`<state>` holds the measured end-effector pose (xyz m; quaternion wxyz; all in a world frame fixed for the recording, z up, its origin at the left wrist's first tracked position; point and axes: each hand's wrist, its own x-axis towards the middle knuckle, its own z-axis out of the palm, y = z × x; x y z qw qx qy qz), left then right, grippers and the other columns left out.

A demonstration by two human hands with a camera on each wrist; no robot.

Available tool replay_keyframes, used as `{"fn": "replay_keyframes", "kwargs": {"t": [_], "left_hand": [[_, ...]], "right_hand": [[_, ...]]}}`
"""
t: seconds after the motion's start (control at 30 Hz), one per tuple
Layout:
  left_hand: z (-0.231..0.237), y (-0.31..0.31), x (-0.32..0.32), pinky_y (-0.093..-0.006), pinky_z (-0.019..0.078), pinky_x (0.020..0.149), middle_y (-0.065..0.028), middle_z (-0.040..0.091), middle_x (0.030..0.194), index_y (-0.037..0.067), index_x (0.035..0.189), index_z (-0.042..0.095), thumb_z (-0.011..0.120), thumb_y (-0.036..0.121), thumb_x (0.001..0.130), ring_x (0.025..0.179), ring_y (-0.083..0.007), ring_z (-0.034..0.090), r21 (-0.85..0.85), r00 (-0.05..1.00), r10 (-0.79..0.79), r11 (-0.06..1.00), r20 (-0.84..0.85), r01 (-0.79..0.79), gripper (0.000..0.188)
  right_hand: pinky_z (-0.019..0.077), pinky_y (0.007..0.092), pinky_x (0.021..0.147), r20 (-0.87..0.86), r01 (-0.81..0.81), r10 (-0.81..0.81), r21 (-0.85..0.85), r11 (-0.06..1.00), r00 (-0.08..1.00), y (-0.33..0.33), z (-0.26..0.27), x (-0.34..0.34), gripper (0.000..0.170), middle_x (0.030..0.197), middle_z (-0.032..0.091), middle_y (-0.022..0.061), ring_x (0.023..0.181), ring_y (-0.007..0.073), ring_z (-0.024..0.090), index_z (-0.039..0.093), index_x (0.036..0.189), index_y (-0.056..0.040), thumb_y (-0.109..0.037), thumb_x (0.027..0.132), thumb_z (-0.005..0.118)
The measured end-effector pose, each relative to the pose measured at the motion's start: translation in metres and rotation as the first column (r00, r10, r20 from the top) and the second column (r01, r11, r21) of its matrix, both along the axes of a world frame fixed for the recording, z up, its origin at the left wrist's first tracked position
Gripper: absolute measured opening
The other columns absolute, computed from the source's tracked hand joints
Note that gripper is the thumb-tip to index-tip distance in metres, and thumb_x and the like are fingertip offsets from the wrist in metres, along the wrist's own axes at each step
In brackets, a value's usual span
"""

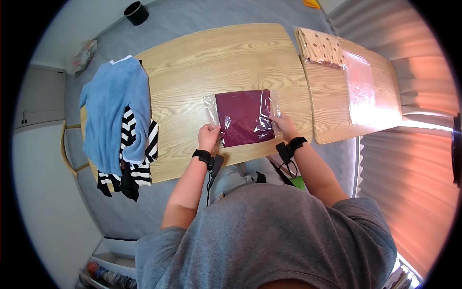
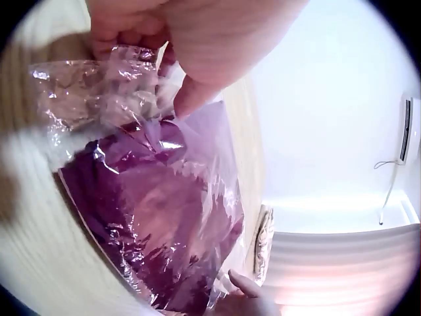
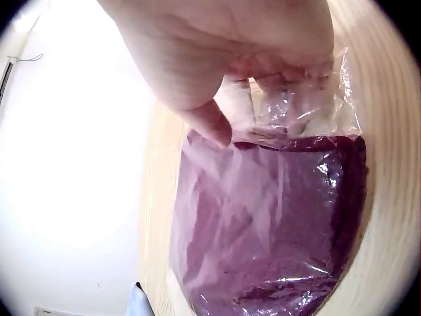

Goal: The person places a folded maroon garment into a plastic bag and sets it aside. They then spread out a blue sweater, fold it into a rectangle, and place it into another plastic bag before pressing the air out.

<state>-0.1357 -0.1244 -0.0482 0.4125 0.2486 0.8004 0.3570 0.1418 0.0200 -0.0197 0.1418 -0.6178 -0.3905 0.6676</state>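
So there's a folded maroon cloth sitting inside a clear bag, lying flat on the wooden worktop close to the edge where the person is. Left hand has the bag's left side, thumb on top and fingers curled at the loose film, so it's a narrow pinch. Right hand does pretty much the same on the opposite side, thumb angled down by the cloth's edge. Both forearms reach forward and slant inward, elbows out to the sides, a black strap on each wrist. Off to the left there's a fuzzy blue garment over some black-and-white striped clothing. Over on the right, a bagged polka-dot cloth lies beside some clear plastic.
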Motion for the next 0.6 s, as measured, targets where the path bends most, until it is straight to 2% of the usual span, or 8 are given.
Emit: {"fn": "replay_keyframes", "kwargs": {"t": [0.07, 0.1, 0.2, 0.27, 0.33, 0.47, 0.57, 0.6], "left_hand": [[0.006, -0.002, -0.001, -0.0258, 0.0452, 0.054, -0.0051, 0.063, 0.071, -0.002, 0.082, 0.062, 0.066, 0.016, 0.085, 0.058, -0.0111, 0.056, 0.105, 0.997, 0.003, 0.994, 0.081, -0.012, 0.020], [0.015, -0.001, -0.002, -0.0263, 0.0447, 0.052, -0.0053, 0.063, 0.071, -0.002, 0.084, 0.061, 0.061, 0.013, 0.087, 0.057, -0.0114, 0.056, 0.105, 0.972, 0.006, 0.994, 0.234, -0.031, 0.016], [0.026, 0.003, -0.002, -0.0265, 0.0445, 0.052, -0.0059, 0.062, 0.072, -0.002, 0.085, 0.060, 0.059, 0.011, 0.088, 0.057, -0.0116, 0.056, 0.109, 0.939, 0.026, 0.992, 0.342, -0.067, 0.014], [0.043, 0.009, 0.005, -0.0261, 0.0440, 0.051, -0.0049, 0.062, 0.069, -0.002, 0.082, 0.060, 0.060, 0.011, 0.088, 0.056, -0.0110, 0.055, 0.136, 0.948, 0.015, 0.989, 0.317, -0.062, 0.014], [0.087, 0.021, 0.017, -0.0254, 0.0430, 0.050, -0.0035, 0.060, 0.065, -0.002, 0.080, 0.059, 0.060, 0.010, 0.088, 0.054, -0.0101, 0.054, 0.130, 0.994, -0.104, 0.987, 0.040, 0.098, 0.015], [0.091, 0.051, 0.044, -0.0250, 0.0433, 0.050, -0.0025, 0.060, 0.064, -0.001, 0.080, 0.060, 0.059, 0.009, 0.089, 0.054, -0.0087, 0.055, 0.192, 0.991, -0.121, 0.975, 0.054, 0.108, 0.013], [0.095, 0.088, 0.073, -0.0252, 0.0446, 0.052, -0.0029, 0.061, 0.066, -0.002, 0.082, 0.060, 0.059, 0.007, 0.089, 0.056, -0.0093, 0.056, 0.210, 0.986, -0.164, 0.964, -0.010, 0.162, 0.012], [0.098, 0.104, 0.086, -0.0252, 0.0446, 0.052, -0.0029, 0.061, 0.066, -0.002, 0.082, 0.060, 0.059, 0.007, 0.089, 0.056, -0.0093, 0.056, 0.222, 0.986, -0.164, 0.961, -0.018, 0.164, 0.012]], "right_hand": [[0.0441, 0.0254, 0.057, -0.029, -0.018, 0.020, 0.047, 0.999, 0.999, 0.004, -0.003, 0.004, 0.024, 0.079, 0.063, 0.0023, 0.064, 0.0101, 0.055, 0.064, 0.102, -0.0016, -0.018, 0.085, 0.066], [0.0452, 0.0257, 0.058, 0.111, -0.018, 0.007, 0.099, 0.995, 0.994, 0.002, 0.008, 0.000, 0.024, 0.081, 0.063, 0.0027, 0.063, 0.0105, 0.055, 0.064, 0.103, -0.0009, -0.018, 0.086, 0.064], [0.0451, 0.0252, 0.055, 0.065, 0.051, -0.065, 0.200, 0.979, 0.996, 0.000, 0.031, -0.005, 0.025, 0.078, 0.063, 0.0026, 0.061, 0.0100, 0.055, 0.064, 0.104, 0.0000, -0.018, 0.088, 0.063], [0.0446, 0.0251, 0.053, 0.084, 0.002, -0.023, 0.253, 0.968, 0.996, 0.007, 0.027, 0.003, 0.023, 0.075, 0.064, 0.0033, 0.060, 0.0098, 0.056, 0.066, 0.101, 0.0023, -0.016, 0.088, 0.062], [0.0447, 0.0252, 0.052, 0.134, -0.046, -0.008, 0.395, 0.918, 0.991, 0.016, 0.021, 0.013, 0.020, 0.074, 0.065, 0.0046, 0.061, 0.0094, 0.057, 0.067, 0.095, 0.0030, -0.015, 0.089, 0.061], [0.0453, 0.0245, 0.059, 0.135, -0.020, -0.041, 0.425, 0.905, 0.990, 0.034, 0.058, 0.040, 0.018, 0.076, 0.066, 0.0061, 0.067, 0.0089, 0.058, 0.067, 0.094, 0.0030, -0.012, 0.089, 0.059], [0.0455, 0.0245, 0.060, 0.033, 0.077, -0.103, 0.445, 0.892, 0.994, 0.063, 0.080, 0.075, 0.019, 0.076, 0.066, 0.0058, 0.068, 0.0084, 0.058, 0.067, 0.093, 0.0029, -0.014, 0.088, 0.060], [0.0454, 0.0244, 0.060, 0.120, 0.044, -0.102, 0.411, 0.910, 0.988, 0.077, 0.092, 0.089, 0.020, 0.076, 0.066, 0.0054, 0.068, 0.0081, 0.057, 0.067, 0.094, 0.0035, -0.015, 0.087, 0.061]]}}
